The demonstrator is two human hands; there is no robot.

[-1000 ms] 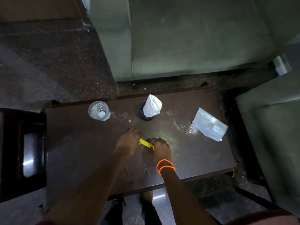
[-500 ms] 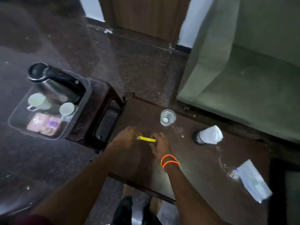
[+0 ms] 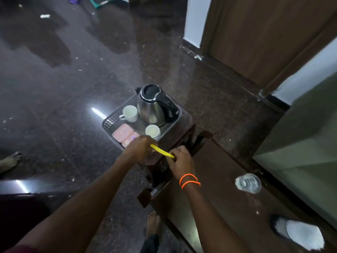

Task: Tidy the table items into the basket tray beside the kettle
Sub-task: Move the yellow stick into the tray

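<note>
A thin yellow strip (image 3: 162, 151) is stretched between my hands. My left hand (image 3: 139, 147) pinches its far end at the near edge of the grey basket tray (image 3: 109, 121). My right hand (image 3: 180, 160), with orange bands on the wrist, pinches the near end above the small side stand. The tray holds a steel kettle (image 3: 154, 106), two white cups (image 3: 129, 113) (image 3: 152, 131) and pink sachets (image 3: 122, 132). On the dark table (image 3: 218, 198) stand a clear glass (image 3: 248, 183) and a white tissue in a black holder (image 3: 300, 234).
The tray sits on a dark wooden side stand (image 3: 184, 132) left of the table. A green sofa (image 3: 300, 143) rises at the right and a wooden door (image 3: 255, 33) stands behind. Another person's bare foot (image 3: 11, 160) rests on the glossy floor at left.
My view has swung left from the table to the kettle tray. Both hands carried the yellow strip from above the table over to the tray's near edge.
</note>
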